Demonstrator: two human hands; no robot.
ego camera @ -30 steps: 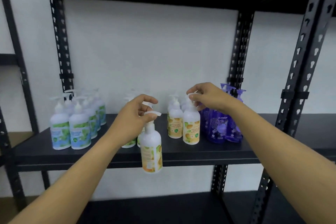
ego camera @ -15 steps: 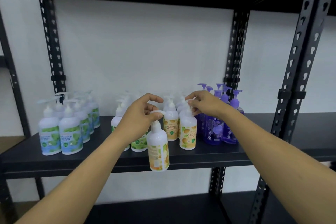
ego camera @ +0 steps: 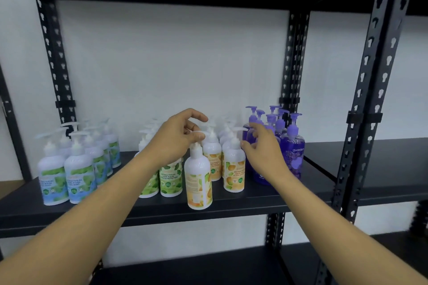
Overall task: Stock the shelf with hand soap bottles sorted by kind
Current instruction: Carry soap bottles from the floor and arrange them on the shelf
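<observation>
Left fingers (ego camera: pixel 196 136): curled round the white pump head of the orange-label bottle (ego camera: pixel 198 180), thumb and forefinger pinching the nozzle, upper finger arched above it.
Right fingers (ego camera: pixel 251 144): loosely spread, slightly bent, closed on nothing; tips just beside the pump of the front orange-group bottle (ego camera: pixel 234 169), contact not clear.
Left hand (ego camera: pixel 178 136): reaching in over the green-label group, above the held bottle's neck.
Right hand (ego camera: pixel 264 148): hanging in front of the purple bottles, between them and the orange group.
Shelf (ego camera: pixel 266 201): black board on a black slotted metal rack, white wall behind; holding four groups of pump bottles side by side.
Blue-label bottles (ego camera: pixel 66 176): far left, white bodies, rows running back toward the wall.
Green-label bottles (ego camera: pixel 170 178): left of centre, partly hidden by the left forearm.
Orange-label group: right of centre, white bodies with orange fruit print, just beside the green group.
Purple bottles (ego camera: pixel 293 146): rightmost, translucent violet soap inside, purple pumps, clustered near the rear post.
Held bottle, place: upright at the shelf's front edge, ahead of its own group, back label facing out, directly below the left fingers; base seemingly on the board, though contact cannot be confirmed.
Held bottle versus right fingers: apart, one bottle between them.
</observation>
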